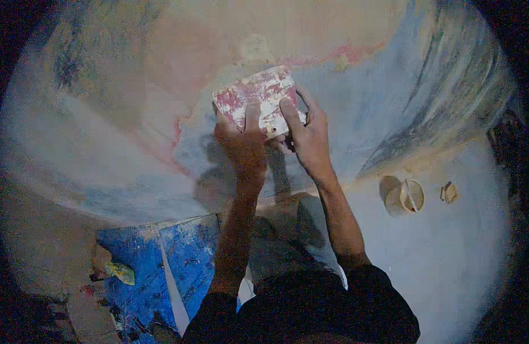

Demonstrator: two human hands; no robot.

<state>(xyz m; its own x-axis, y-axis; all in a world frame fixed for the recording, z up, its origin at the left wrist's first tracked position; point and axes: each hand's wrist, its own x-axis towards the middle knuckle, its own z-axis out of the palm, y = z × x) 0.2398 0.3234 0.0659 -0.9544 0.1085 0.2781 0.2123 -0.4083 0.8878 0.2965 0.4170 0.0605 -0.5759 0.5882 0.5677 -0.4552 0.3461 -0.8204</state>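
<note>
A flat, roughly four-sided scraper-like plate (pixel 270 92), smeared with white and dull red, is held up in front of me by both hands. My left hand (pixel 241 140) grips its left lower side, with the thumb lying on the face. My right hand (pixel 312 137) is closed on the right side, its thumb on the face and other fingers behind. A small dark hole shows near the plate's lower edge. The fingers behind the plate are partly hidden. Behind it spreads a large surface (pixel 344 114) stained in grey-blue, beige and pink.
Two blue, paint-spotted panels (pixel 138 269) lie at the lower left, with a yellow-green packet (pixel 121 272) on the left one. To the right are a round pale container (pixel 420 196) with a bar across it and a small tan piece (pixel 449 192).
</note>
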